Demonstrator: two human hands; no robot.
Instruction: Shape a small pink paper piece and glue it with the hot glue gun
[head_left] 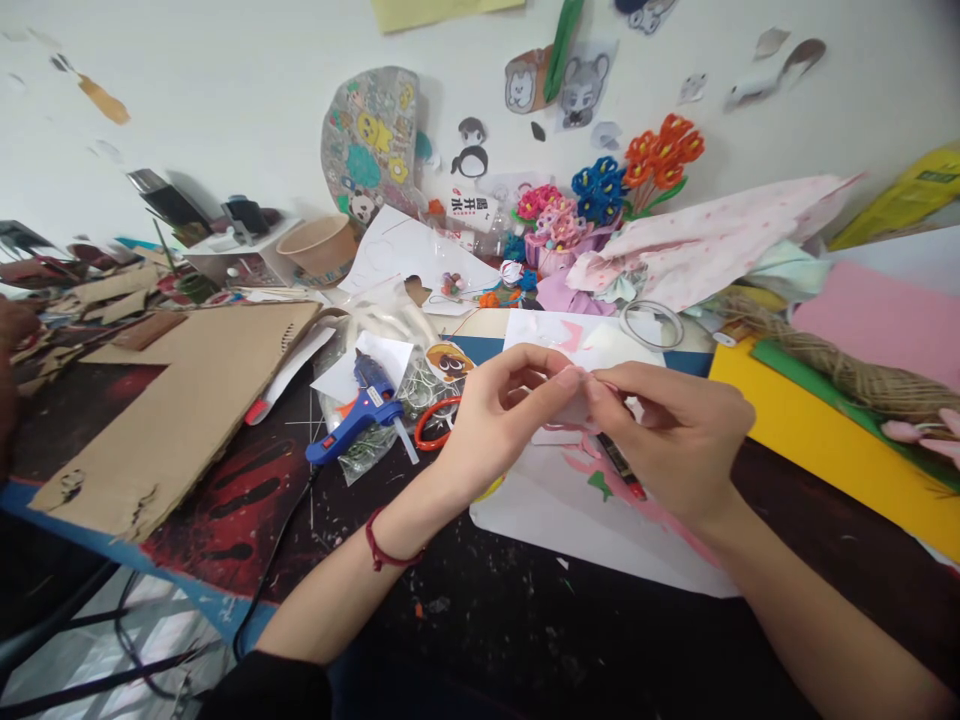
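Observation:
My left hand (502,415) and my right hand (675,430) meet above a white paper sheet (540,530), thumbs and fingertips pressed together. Between them they pinch a small pale pink paper piece (571,412), largely covered by the fingers. Below my right hand, a dark marker with a red end (621,468) lies on the sheet, beside a small green scrap (599,487) and pink cuttings. Left of my left hand are orange-red scissor handles (429,428), partly hidden by that hand. A blue glue gun (367,410) lies farther left, its nozzle pointing away.
Cut cardboard (202,400) covers the table's left side, with the glue gun's black cord (281,540) in front. At the back stand a paper bowl (319,248) and pipe-cleaner flowers (600,190). Yellow sheets (810,440) and twine (862,370) lie right. Another person's hand (16,325) shows far left.

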